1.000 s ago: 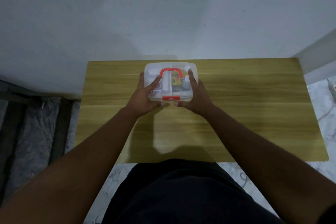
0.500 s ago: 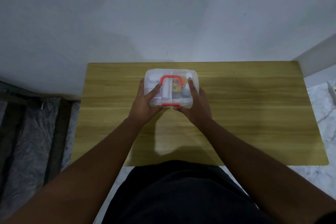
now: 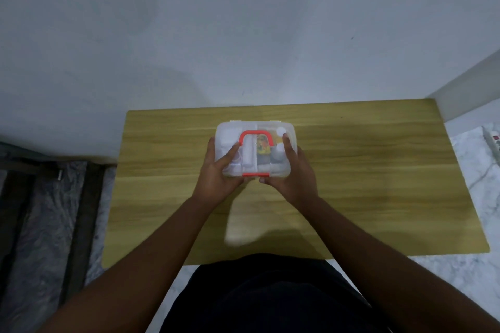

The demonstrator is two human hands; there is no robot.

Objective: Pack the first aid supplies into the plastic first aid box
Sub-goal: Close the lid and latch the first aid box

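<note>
A clear plastic first aid box point(image 3: 270, 127) with a red handle point(image 3: 255, 134) and a red front latch point(image 3: 255, 174) sits on the wooden table point(image 3: 365, 170), its lid down. Through the lid I see white supplies and a small yellow packet point(image 3: 262, 145). My left hand point(image 3: 219, 174) grips the box's left front corner, thumb pressed on the lid. My right hand point(image 3: 293, 177) holds the right front corner, thumb on top too.
The table stands against a white wall point(image 3: 243, 35). A white power strip point(image 3: 495, 143) lies on the marble floor at the far right. Dark rails run along the floor on the left point(image 3: 16, 197).
The box and both hands sit lower in the picture than a second ago, mostly from the camera tilting. The grip on the box looks the same.
</note>
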